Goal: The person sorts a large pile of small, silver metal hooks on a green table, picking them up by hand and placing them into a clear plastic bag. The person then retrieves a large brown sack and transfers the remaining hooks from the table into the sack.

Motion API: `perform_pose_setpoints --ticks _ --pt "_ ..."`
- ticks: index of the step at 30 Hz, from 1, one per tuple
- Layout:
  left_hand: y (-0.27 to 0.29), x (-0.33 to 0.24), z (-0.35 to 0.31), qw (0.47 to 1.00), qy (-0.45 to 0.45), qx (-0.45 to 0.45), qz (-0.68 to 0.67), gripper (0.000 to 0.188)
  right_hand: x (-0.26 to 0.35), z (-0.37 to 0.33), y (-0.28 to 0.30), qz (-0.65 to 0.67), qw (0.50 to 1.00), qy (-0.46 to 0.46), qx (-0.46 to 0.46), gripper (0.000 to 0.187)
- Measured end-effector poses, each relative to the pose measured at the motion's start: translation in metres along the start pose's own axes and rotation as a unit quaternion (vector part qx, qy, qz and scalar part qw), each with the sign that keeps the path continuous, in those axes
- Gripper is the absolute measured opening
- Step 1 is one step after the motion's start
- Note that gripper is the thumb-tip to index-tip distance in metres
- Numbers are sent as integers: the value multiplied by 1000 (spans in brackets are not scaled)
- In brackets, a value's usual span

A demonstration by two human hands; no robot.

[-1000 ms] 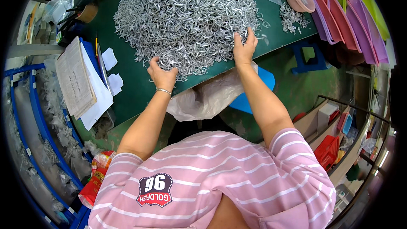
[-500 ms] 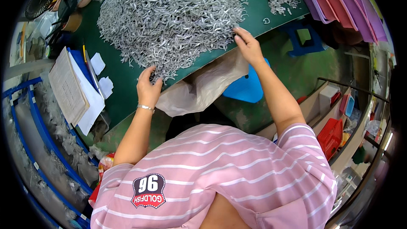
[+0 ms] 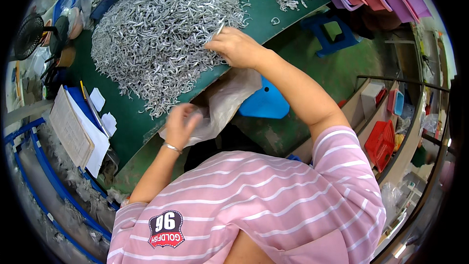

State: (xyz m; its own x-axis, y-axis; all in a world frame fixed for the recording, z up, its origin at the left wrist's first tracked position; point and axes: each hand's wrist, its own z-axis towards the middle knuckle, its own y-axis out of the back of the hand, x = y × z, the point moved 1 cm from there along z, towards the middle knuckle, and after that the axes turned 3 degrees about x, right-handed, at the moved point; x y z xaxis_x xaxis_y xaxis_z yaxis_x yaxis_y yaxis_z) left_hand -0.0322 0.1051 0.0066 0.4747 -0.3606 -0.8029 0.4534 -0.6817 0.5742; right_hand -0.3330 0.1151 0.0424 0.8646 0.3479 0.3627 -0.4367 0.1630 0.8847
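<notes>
Silvery pieces [image 3: 161, 39] by the right hand's [image 3: 237, 48] curled fingers look light, stiff, scoopable; left hand [image 3: 181, 126] blurred, pinching unclear for both.

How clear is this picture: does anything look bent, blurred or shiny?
In the head view, the blue rack bows along the darkened rim; in the same head view, the left hand's fingers look smeared, the right hand sharper, and the silvery pile glints with small highlights.
</notes>
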Motion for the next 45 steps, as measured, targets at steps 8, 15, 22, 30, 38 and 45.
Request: perform_pose_setpoints --ticks 8,15,22,30,38,45 --pt "-105 13 -18 954 5 236 182 59 -19 -3 15 358 895 -252 -82 31" --pt "-114 21 -23 953 -16 223 207 47 -100 -81 -31 156 813 -510 -233 33" --pt "-111 21 -46 951 -44 228 202 57 -126 -98 -51 -122 833 -501 -199 34" --pt "-108 21 -39 961 -54 214 166 57 14 -67 -113 86 863 -412 -279 43" --pt "-109 13 -34 953 -48 239 182 47 58 -50 -128 182 815 -485 -259 62" --pt "-107 10 -28 946 -53 255 196 47 8 -52 -78 131 852 -402 -309 29"
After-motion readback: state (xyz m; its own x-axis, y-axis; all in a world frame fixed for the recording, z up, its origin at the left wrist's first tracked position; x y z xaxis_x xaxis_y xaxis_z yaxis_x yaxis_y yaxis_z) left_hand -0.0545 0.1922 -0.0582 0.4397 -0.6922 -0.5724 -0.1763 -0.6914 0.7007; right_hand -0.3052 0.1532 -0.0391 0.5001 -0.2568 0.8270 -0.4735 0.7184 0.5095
